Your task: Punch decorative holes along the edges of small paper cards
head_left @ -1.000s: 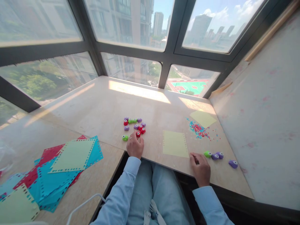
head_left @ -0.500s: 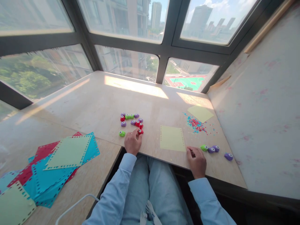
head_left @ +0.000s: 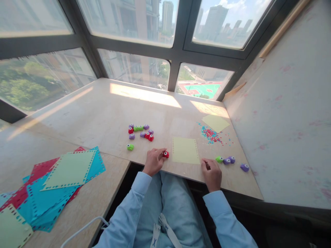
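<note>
My left hand (head_left: 154, 161) pinches a small red craft paper punch (head_left: 166, 154) just left of a pale yellow paper sheet (head_left: 184, 150). Holes run along the sheet's left and right edges. At its lower right corner, my right hand (head_left: 212, 172) is closed, fingers curled, with the fingertips at the paper's edge. To the right of that hand stand a green punch (head_left: 219, 159), two purple punches (head_left: 229, 160) side by side, and another purple punch (head_left: 244, 167) farther right.
Several purple, green and red punches (head_left: 141, 132) cluster at centre left, with a green punch (head_left: 130, 147) nearer me. Red and blue paper bits (head_left: 210, 135) lie beside another yellow sheet (head_left: 216, 123). Punched coloured sheets (head_left: 69, 168) are piled left. A white cable (head_left: 82, 225) crosses the front-left edge.
My left hand has carried the red punch rightward, away from the cluster and close to the yellow sheet. My right hand stays at the sheet's corner. The view has shifted slightly.
</note>
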Demonstrator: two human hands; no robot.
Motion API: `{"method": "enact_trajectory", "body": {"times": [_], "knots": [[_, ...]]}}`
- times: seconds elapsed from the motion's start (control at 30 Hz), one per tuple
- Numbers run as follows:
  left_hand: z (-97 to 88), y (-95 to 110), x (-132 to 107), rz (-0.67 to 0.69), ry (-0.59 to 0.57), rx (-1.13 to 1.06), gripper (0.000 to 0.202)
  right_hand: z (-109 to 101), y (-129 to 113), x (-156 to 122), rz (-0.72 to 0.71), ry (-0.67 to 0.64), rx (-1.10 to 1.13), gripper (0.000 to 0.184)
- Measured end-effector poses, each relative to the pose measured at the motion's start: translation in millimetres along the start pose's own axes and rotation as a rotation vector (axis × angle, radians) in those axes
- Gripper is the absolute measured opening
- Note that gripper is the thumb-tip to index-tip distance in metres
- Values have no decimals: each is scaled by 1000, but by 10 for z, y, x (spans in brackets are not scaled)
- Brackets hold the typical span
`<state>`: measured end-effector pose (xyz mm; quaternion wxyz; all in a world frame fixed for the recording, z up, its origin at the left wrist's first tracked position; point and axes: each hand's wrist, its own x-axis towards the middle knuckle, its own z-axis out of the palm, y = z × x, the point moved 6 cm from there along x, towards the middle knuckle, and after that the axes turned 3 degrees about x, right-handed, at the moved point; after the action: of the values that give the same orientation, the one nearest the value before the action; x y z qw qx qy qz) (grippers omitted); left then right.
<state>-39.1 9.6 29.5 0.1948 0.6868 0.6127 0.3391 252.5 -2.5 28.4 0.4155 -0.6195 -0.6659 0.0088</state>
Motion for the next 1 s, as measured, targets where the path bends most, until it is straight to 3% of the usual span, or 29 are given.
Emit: {"method": "enact_trajectory", "body": {"times": [0.17, 0.3, 0.4, 0.6, 0.73, 1.0], "knots": [[85, 7, 40, 77, 1, 54, 42, 3, 6, -5, 8, 4, 9, 28], [118, -59, 119, -32, 177, 105, 42, 10, 4, -5, 20, 2, 14, 29], [117, -70, 127, -101, 242, 102, 37, 17, 3, -5, 37, -11, 26, 29], [72, 98, 108, -78, 213, 143, 37, 17, 3, -8, 63, -20, 33, 31], [90, 154, 158, -149, 195, 250, 41, 19, 4, -8, 52, -31, 28, 31], [135, -34, 142, -118, 137, 45, 43, 30, -11, -10, 77, -60, 46, 33]]}}
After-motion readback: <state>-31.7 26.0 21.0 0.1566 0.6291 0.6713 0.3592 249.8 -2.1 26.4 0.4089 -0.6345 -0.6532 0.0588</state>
